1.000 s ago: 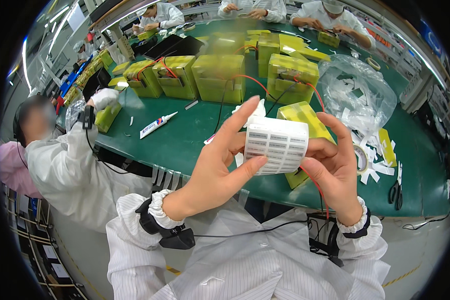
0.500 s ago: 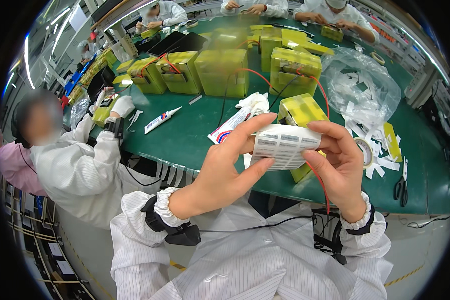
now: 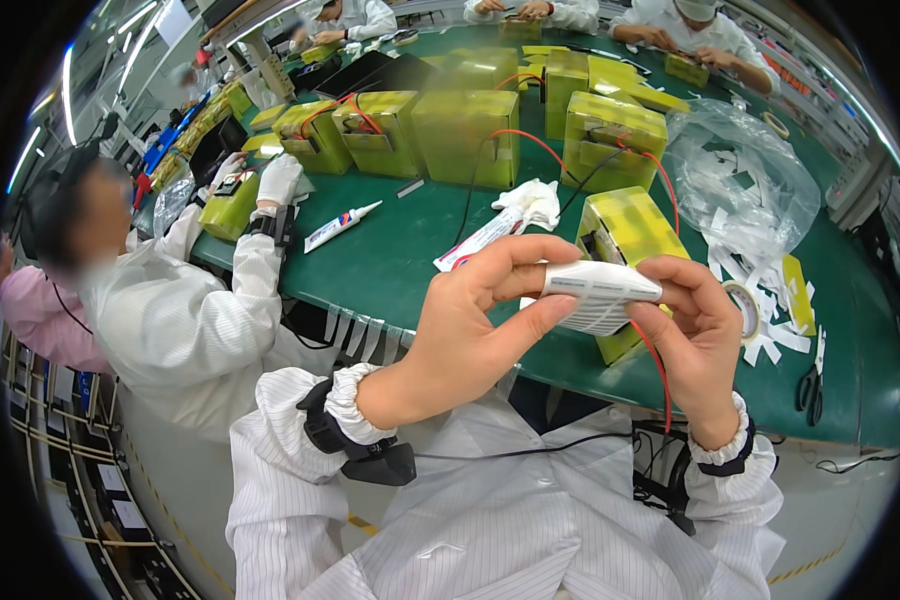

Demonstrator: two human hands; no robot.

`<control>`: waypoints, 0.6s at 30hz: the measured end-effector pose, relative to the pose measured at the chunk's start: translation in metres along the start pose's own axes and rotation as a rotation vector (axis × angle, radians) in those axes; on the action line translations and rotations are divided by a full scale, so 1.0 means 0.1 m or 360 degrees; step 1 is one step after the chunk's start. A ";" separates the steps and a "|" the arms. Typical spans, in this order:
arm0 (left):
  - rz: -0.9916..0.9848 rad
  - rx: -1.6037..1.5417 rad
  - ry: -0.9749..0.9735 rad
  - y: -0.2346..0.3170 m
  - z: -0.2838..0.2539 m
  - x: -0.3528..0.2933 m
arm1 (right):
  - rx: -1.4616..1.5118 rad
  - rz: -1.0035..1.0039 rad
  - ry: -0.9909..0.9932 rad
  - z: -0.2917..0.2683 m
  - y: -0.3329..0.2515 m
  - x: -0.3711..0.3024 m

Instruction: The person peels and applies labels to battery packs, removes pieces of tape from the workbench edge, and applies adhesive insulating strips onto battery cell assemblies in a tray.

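Between my two hands is a sheet of white labels [image 3: 602, 300] with rows of grey printed bars, bent back along its upper part. My left hand [image 3: 500, 325] pinches its left side, thumb in front and fingers behind. The right side of the sheet is gripped by my right hand [image 3: 688, 335] in the same way. Just behind it stands a yellow-wrapped battery pack [image 3: 635, 225] with a red wire [image 3: 660, 370] hanging down near my right hand. A white tube [image 3: 482, 238] lies beyond my left fingers, beside a crumpled white cloth [image 3: 535, 203].
More yellow packs [image 3: 465, 140] stand in a row across the green table [image 3: 390, 265]. At right are a clear plastic bag [image 3: 750, 180], a tape roll [image 3: 740, 308], white strips and black scissors [image 3: 810, 390]. A smaller tube [image 3: 340, 225] lies near a co-worker's gloved hand [image 3: 282, 180] at left.
The label sheet has tilted, so its printed face shows at a flatter angle. My hands appear slightly further right, as does the whole scene. The co-worker's gloved hand has moved up beside the pack.
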State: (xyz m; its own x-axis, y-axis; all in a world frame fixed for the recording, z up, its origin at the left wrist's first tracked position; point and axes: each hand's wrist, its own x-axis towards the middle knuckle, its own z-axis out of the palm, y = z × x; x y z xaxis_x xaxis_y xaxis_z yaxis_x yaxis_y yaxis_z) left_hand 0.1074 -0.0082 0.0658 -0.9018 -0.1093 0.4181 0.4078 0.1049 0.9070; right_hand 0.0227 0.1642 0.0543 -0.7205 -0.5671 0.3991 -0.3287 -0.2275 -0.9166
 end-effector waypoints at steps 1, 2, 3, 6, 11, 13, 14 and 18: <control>0.0011 -0.0022 0.0026 0.00 0.00 -0.01 | 0.0042 0.0028 0.0008 0.01 0.01 0.00; 0.0010 -0.0024 0.0027 -0.01 0.00 -0.01 | 0.0040 0.0030 0.0007 0.01 0.01 0.00; -0.0005 -0.0019 0.0052 -0.02 0.00 -0.02 | 0.0025 0.0008 0.0015 0.02 0.03 0.01; -0.0024 0.0036 0.0114 -0.04 0.00 -0.02 | -0.0291 -0.0241 0.0062 0.01 0.03 0.07; -0.0020 0.0173 0.0099 -0.05 -0.03 -0.02 | -0.0768 -0.0643 0.0141 0.12 -0.09 0.15; 0.0079 0.0262 0.0102 -0.09 -0.04 -0.02 | -0.0870 -0.0659 0.0038 0.18 -0.12 0.18; 0.0080 0.0263 0.0109 -0.09 -0.05 -0.02 | -0.0869 -0.0662 0.0032 0.21 -0.13 0.21; 0.0175 0.0367 0.0195 -0.10 -0.07 -0.05 | -0.0961 -0.0778 -0.0020 0.30 -0.13 0.27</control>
State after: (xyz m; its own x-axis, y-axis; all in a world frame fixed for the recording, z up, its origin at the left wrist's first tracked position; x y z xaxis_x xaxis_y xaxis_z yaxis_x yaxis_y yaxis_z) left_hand 0.1085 -0.0160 0.0552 -0.8241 -0.2018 0.5292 0.4464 0.3436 0.8262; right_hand 0.0257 0.1280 0.0765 -0.4021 -0.5229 0.7516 -0.8858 0.0142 -0.4639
